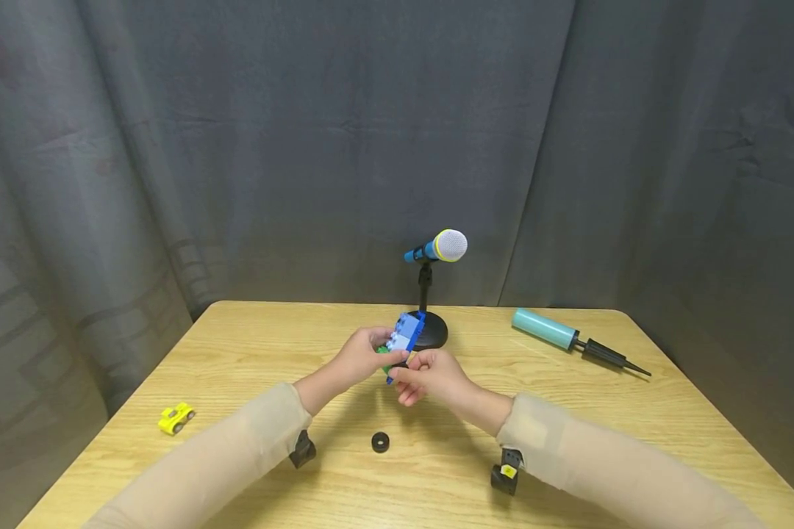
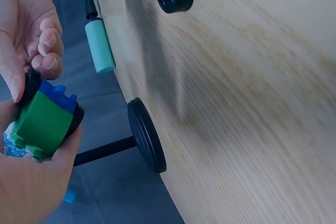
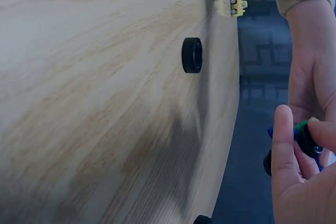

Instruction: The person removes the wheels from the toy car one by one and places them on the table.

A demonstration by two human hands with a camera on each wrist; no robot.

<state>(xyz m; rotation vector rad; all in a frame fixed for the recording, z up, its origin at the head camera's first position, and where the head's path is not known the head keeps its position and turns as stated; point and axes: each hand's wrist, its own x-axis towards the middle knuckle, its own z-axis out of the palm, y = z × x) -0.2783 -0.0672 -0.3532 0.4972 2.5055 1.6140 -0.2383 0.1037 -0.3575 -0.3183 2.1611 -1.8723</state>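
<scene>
Above the table my left hand (image 1: 362, 358) grips a toy block vehicle (image 1: 405, 332) built of blue, light blue and green blocks. The left wrist view shows its green block (image 2: 43, 124) and a blue piece (image 2: 56, 96) between two black wheels. From the other side my right hand (image 1: 435, 376) pinches the wheel (image 3: 306, 139) at the vehicle's end, thumb on its face. My fingers hide part of the vehicle. A loose black wheel (image 1: 380, 441) lies on the table below both hands.
A microphone (image 1: 448, 245) on a black round stand (image 1: 434, 332) rises behind the hands. A teal and black hand pump (image 1: 545, 328) lies at the back right. Far left is a small yellow toy car (image 1: 176, 418). Grey curtains (image 1: 344, 147) surround the wooden table (image 1: 251, 342).
</scene>
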